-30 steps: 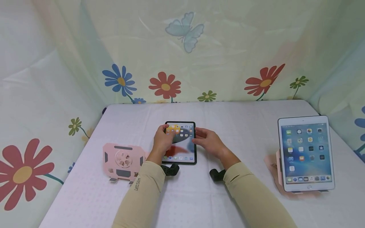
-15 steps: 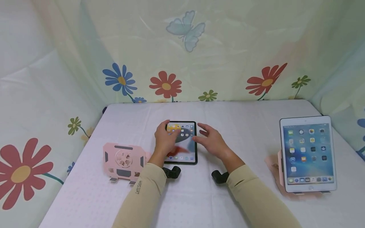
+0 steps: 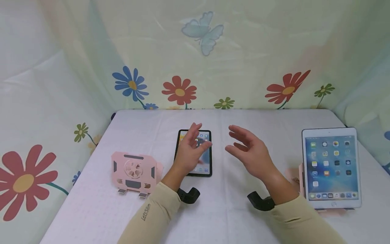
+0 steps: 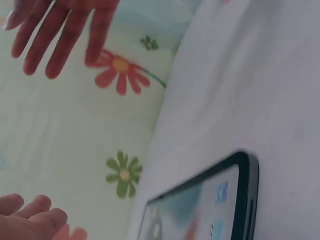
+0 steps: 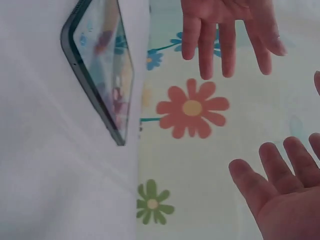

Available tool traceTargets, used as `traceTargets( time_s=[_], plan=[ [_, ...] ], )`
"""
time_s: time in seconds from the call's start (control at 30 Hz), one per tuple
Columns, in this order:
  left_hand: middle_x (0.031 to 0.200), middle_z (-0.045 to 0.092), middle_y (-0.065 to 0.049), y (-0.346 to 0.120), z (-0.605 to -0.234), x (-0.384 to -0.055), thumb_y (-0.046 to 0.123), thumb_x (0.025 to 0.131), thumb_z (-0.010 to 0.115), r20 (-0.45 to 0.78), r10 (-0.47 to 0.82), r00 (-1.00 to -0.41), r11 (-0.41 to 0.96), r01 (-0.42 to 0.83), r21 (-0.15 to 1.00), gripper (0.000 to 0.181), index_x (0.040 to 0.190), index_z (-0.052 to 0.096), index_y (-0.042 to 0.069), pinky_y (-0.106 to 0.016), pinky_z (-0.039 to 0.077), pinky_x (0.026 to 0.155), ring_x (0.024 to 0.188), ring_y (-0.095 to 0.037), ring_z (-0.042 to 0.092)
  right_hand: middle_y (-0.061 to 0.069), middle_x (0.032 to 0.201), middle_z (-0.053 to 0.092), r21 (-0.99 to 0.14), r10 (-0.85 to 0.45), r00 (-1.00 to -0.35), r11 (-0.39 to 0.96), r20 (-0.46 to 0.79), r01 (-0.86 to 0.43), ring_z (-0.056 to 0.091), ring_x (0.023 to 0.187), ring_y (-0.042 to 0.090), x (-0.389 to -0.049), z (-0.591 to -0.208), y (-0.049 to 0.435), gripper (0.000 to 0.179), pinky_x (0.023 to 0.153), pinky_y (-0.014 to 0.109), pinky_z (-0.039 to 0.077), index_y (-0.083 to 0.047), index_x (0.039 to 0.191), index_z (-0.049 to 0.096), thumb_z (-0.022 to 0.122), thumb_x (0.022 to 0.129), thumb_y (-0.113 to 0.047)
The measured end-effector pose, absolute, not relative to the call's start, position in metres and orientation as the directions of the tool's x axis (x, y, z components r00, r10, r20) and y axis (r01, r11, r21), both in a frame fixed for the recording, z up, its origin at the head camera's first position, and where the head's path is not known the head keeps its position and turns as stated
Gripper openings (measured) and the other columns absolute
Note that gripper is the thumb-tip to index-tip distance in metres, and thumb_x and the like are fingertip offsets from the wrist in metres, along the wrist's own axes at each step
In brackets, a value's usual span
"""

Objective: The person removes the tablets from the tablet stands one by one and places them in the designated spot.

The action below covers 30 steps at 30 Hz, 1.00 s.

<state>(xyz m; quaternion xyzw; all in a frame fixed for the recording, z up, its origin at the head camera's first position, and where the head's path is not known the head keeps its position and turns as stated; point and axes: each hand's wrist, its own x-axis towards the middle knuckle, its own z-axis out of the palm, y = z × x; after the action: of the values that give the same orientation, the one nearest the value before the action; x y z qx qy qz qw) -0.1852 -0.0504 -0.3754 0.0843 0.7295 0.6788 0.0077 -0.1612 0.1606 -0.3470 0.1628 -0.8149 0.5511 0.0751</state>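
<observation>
Head view: left hand partly hides black-framed tablet.

Black-rimmed tablet, pink stand, floral curtain

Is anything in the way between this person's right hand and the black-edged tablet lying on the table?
Nothing visible stands between the right hand and the right edge of the black-edged tablet, only open space above the white cloth. The left hand, though, hovers over part of the tablet.

R hand top-L | L hand btm-L | tablet on wht cloth
</observation>
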Motion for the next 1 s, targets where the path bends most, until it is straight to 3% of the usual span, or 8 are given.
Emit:
traceTargets(
  time_s=[0.2, 0.33, 0.5, 0.67, 0.8, 1.0],
  plan=[
    [0.161, 0.027, 0.009, -0.033, -0.364, -0.167, 0.021, 0.093, 0.074, 0.239, 0.247, -0.939, 0.086, 0.267, 0.96, 0.065, 0.151, 0.045, 0.019, -0.038, 0.031, 0.114, 0.144, -0.015, 0.033, 0.009, 0.144, 0.053, -0.84, -0.156, -0.902, 0.329, 0.402, -0.431, 0.054, 0.129, 0.015, -0.139, -0.337, 0.182, 0.061, 0.094, 0.02, 0.046, -0.009, 0.147, 0.049, 0.071, 0.091, 0.001],
    [0.162, 0.024, 0.01, -0.018, -0.362, -0.159, 0.018, 0.092, 0.076, 0.275, 0.299, -0.914, 0.053, 0.303, 0.951, 0.064, 0.149, 0.048, 0.019, -0.033, 0.029, 0.114, 0.147, -0.01, 0.024, 0.002, 0.144, 0.054, -0.855, -0.113, -0.902, 0.29, 0.417, -0.431, 0.055, 0.125, 0.004, -0.125, -0.334, 0.206, 0.065, 0.09, 0.018, 0.047, -0.008, 0.148, 0.048, 0.068, 0.089, 0.01],
    [0.163, 0.021, 0.008, 0.004, -0.368, -0.151, 0.014, 0.09, 0.076, 0.299, 0.355, -0.886, 0.014, 0.324, 0.946, 0.065, 0.149, 0.048, 0.017, -0.029, 0.029, 0.112, 0.147, -0.009, 0.021, -0.003, 0.146, 0.052, -0.888, -0.041, -0.914, 0.225, 0.403, -0.402, 0.057, 0.121, 0.0, -0.11, -0.341, 0.243, 0.07, 0.085, 0.015, 0.048, -0.006, 0.149, 0.046, 0.064, 0.087, 0.019],
    [0.163, 0.021, 0.008, 0.021, -0.374, -0.147, 0.012, 0.09, 0.077, 0.331, 0.377, -0.865, -0.015, 0.352, 0.936, 0.066, 0.149, 0.048, 0.016, -0.026, 0.032, 0.11, 0.146, -0.01, 0.024, -0.008, 0.146, 0.051, -0.865, 0.071, -0.93, 0.398, 0.361, -0.305, 0.055, 0.117, -0.005, -0.088, -0.354, 0.28, 0.07, 0.086, 0.009, 0.043, -0.01, 0.151, 0.045, 0.064, 0.089, 0.017],
    [0.158, 0.033, 0.006, 0.029, -0.376, -0.149, 0.007, 0.089, 0.076, 0.349, 0.385, -0.854, -0.047, 0.36, 0.932, 0.062, 0.146, 0.051, 0.01, -0.023, 0.034, 0.108, 0.14, -0.007, 0.036, -0.014, 0.146, 0.049, -0.824, 0.158, -0.924, 0.521, 0.348, -0.222, 0.051, 0.118, -0.009, -0.074, -0.364, 0.312, 0.065, 0.089, 0.004, 0.039, -0.015, 0.153, 0.042, 0.056, 0.095, 0.013],
    [0.149, 0.046, 0.004, 0.046, -0.377, -0.15, 0.007, 0.089, 0.077, 0.346, 0.407, -0.845, -0.048, 0.359, 0.932, 0.054, 0.139, 0.057, 0.006, -0.02, 0.038, 0.105, 0.13, -0.006, 0.049, -0.015, 0.155, 0.037, -0.804, 0.202, -0.901, 0.554, 0.383, -0.217, 0.033, 0.139, -0.002, -0.071, -0.378, 0.362, 0.071, 0.101, 0.006, 0.026, -0.021, 0.157, 0.032, 0.047, 0.098, 0.015]
  ],
)
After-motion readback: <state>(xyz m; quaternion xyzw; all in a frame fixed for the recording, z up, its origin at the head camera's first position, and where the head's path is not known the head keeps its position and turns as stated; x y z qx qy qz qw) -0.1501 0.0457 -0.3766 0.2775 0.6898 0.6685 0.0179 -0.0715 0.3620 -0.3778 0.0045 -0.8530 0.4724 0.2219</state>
